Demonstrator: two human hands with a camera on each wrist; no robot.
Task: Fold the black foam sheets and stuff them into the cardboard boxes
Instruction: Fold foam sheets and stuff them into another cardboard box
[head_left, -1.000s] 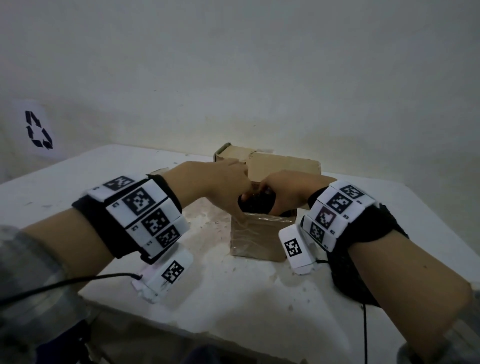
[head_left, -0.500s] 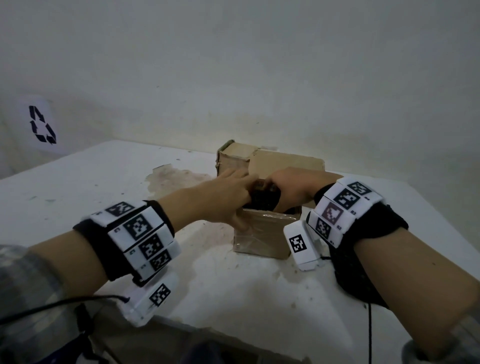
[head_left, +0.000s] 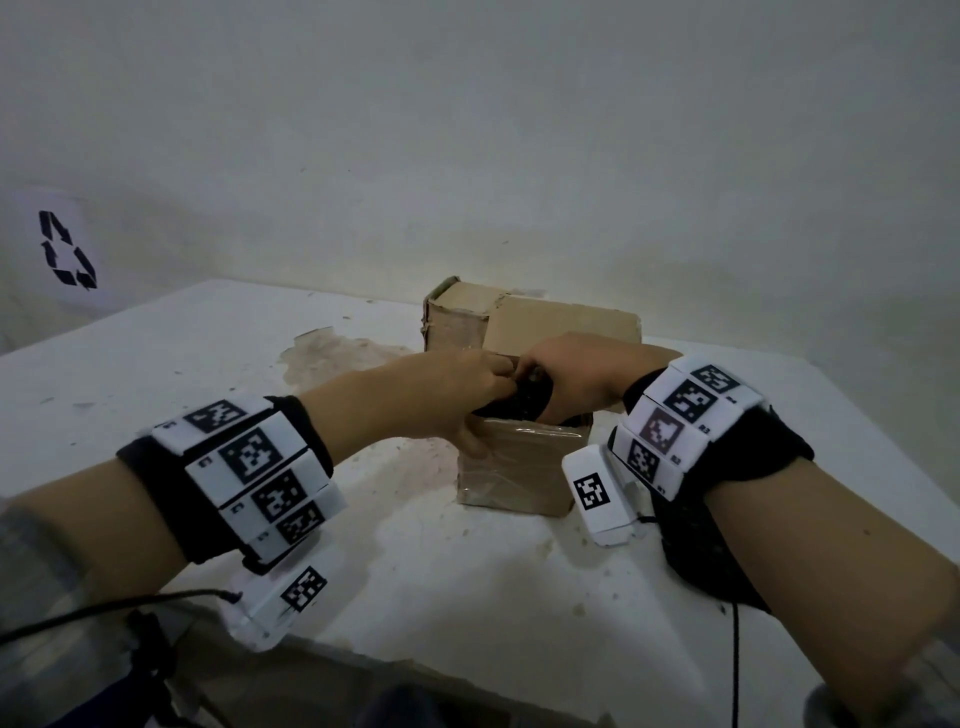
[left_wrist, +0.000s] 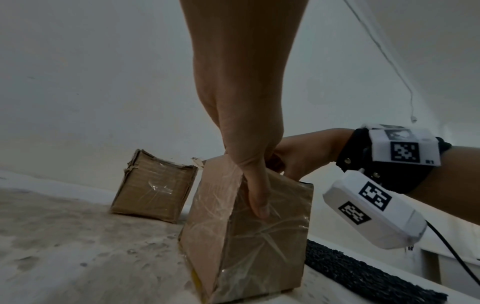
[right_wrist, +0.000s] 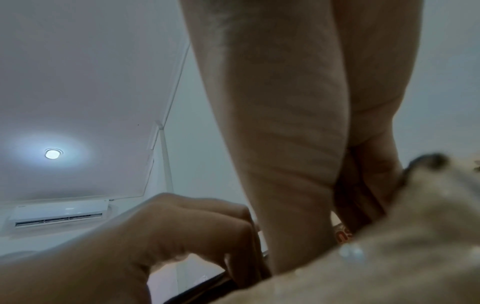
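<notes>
Near cardboard box (head_left: 511, 475) upright on table (head_left: 156, 353). Left hand (head_left: 457, 395) gripped its rim, thumb down the front; right hand (head_left: 571, 379) clutched black foam sheet (head_left: 524, 402) at the opening.

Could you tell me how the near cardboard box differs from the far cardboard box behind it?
The near box is open-topped with black foam in its mouth; the far box looks closed. Both hands work at the near box; the far box is untouched. Both are brown, taped cardboard.
</notes>
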